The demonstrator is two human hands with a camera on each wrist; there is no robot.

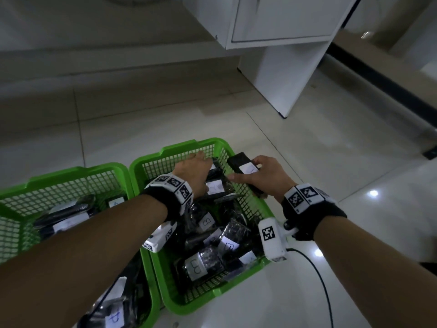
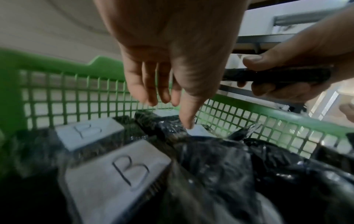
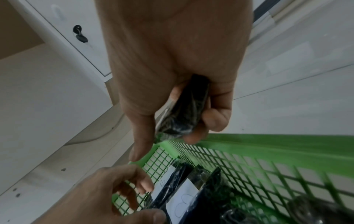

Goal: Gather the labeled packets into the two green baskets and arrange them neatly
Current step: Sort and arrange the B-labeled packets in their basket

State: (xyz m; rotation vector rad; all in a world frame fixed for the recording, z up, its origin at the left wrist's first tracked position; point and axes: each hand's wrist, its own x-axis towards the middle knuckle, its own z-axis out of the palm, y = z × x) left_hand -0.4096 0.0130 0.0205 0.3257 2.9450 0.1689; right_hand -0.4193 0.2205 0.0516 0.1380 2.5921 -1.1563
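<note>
Head view, frame centre: right hand point(image 1: 264, 176) grips a black packet point(image 1: 243, 169) over the right basket's point(image 1: 189, 147) rim; left hand point(image 1: 194, 171), fingers loose, reaches among packets inside.

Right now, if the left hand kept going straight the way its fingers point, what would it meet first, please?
Most likely the black packets at the far end of the right basket: the left hand's fingers point down at one white-labelled packet, seemingly almost touching, though depth is unclear.
</note>
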